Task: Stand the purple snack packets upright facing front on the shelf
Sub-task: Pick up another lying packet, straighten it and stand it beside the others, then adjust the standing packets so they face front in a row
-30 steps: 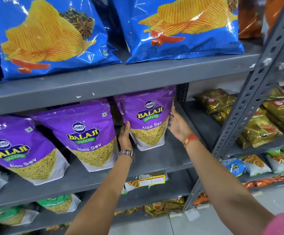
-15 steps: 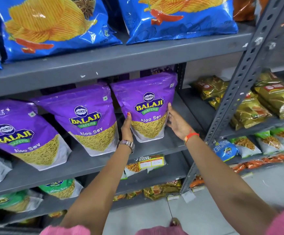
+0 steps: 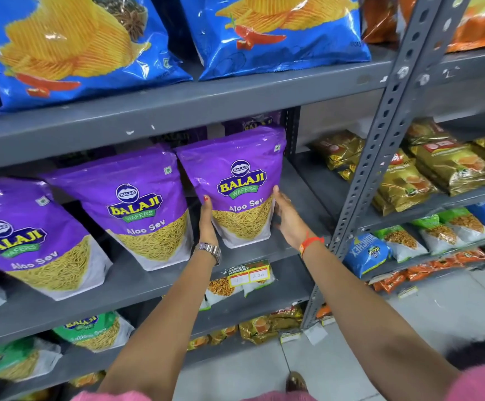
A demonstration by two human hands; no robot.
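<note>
Three purple Aloo Sev packets stand upright, labels forward, on the grey middle shelf (image 3: 154, 282). The rightmost purple packet (image 3: 237, 180) sits between my two hands. My left hand (image 3: 208, 221) presses flat against its lower left edge and my right hand (image 3: 286, 215) against its lower right edge. The middle purple packet (image 3: 137, 198) stands just left of it, almost touching. The left purple packet (image 3: 18, 235) leans back slightly near the frame's left edge. More purple packets (image 3: 252, 121) show behind, mostly hidden.
Big blue chip bags (image 3: 273, 33) fill the shelf above. A grey perforated upright (image 3: 380, 157) stands right of my right hand, with golden packets (image 3: 403, 180) on the neighbouring rack. Green and white packets (image 3: 91, 331) and a price tag (image 3: 248, 274) sit on the shelf below.
The rightmost purple packet has shifted left, closer to the middle packet, and stands straighter. Both hands stayed on its sides. The camera view has tilted slightly.
</note>
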